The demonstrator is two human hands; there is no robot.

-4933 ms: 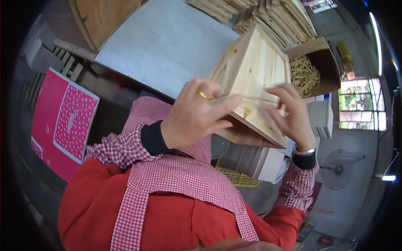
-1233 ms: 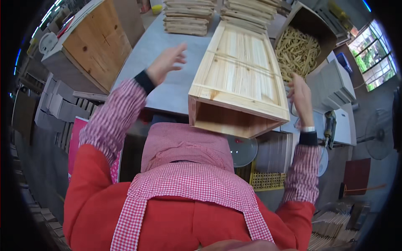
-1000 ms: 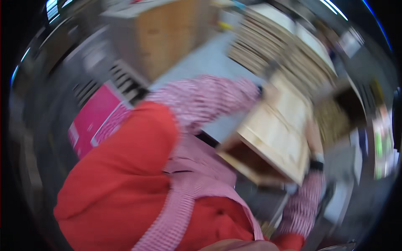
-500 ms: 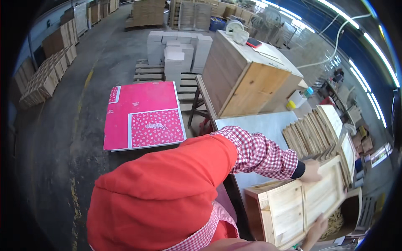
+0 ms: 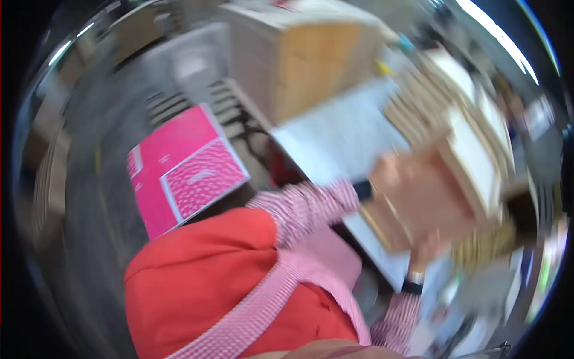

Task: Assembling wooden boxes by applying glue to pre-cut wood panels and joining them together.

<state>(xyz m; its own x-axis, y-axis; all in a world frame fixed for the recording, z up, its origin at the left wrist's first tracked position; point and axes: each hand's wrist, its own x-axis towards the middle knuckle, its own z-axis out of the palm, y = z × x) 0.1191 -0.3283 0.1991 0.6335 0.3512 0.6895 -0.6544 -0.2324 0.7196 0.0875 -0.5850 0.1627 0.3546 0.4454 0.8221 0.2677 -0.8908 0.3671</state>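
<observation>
Grey workshop, pale worktop, a wooden box between two hands

A dusky grey floor (image 5: 95,239) spreads off to the left, and a pale worktop (image 5: 335,143) runs slantwise from the middle toward the lower right. Most of what I see from here is smeared by motion. The box (image 5: 427,197) is over the right-hand part of the worktop, just beside the near stack (image 5: 412,113) of wooden pieces; I can't tell whether its underside touches anything. It shows a tilted reddish-brown face with a thin pale line across the near part.

The left hand (image 5: 388,172) is on the box's far-left side and the right hand (image 5: 427,248) on its near-right side. The fingers of both look clamped on it (the blur hides where each fingertip sits). Dark cuffs (image 5: 363,189) end the checked sleeves (image 5: 314,203), and a light band (image 5: 414,277) rings the right wrist.

Beyond the worktop's far left corner stands a cabinet (image 5: 323,66) with an orange-brown wooden side. A pink carton (image 5: 185,173) lies left of the worktop, near a slatted pallet (image 5: 224,105).
</observation>
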